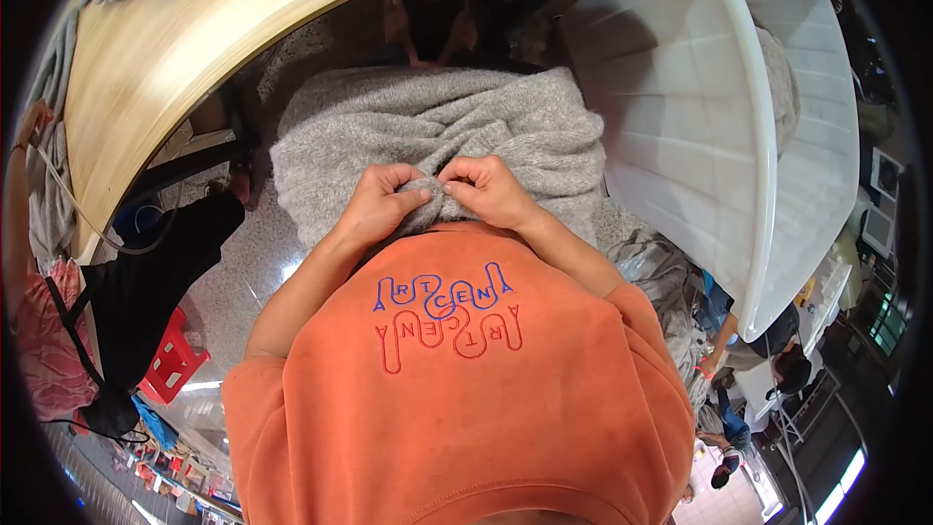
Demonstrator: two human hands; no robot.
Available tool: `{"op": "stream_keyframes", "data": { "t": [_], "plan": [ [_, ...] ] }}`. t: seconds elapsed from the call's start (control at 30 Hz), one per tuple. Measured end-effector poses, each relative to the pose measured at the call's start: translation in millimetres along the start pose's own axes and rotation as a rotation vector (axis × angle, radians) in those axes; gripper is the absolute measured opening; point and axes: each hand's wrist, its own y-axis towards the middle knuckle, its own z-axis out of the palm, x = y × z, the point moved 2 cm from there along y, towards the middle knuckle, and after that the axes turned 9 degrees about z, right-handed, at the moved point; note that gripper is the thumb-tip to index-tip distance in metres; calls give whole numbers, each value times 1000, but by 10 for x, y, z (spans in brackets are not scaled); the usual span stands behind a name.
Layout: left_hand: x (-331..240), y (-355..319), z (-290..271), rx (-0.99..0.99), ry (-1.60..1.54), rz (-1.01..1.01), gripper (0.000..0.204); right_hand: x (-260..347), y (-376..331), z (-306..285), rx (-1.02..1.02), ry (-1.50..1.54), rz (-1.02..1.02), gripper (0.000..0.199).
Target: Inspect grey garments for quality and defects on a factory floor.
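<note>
The grey knitted garment (437,131) lies bunched on our lap, just above the hem of our orange shirt (457,399). Our left hand (381,202) pinches a fold of the knit at the garment's near edge, its fingers (413,187) curled tight on the wool. Our right hand (489,191) grips the same fold just beside it, fingers (457,178) closed narrow on the cloth. A white plastic tub (739,136) stands right of the garment, and a wooden counter (165,49) curves to its left.

I see little room: the large white ribbed plastic tub (719,136) crowds the right, and the curved pale wooden surface (165,49) closes the left. Between them, the rumpled grey knitted garment (437,126) fills the lap; open speckled floor (243,272) lies lower left.
</note>
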Motion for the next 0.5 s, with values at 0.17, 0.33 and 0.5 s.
{"op": "stream_keyframes", "data": {
  "t": [0.17,0.33,0.5],
  "plan": [
    [12,-13,-33,28,-138,-140,6,0,-16,15,51,7,-1,9],
    [94,-22,-49,69,-504,-184,6,-5,-13,10,164,223,64,8],
    [101,-21,-64,58,-486,-153,7,25,-29,1,227,331,87,8]
  ]
}}
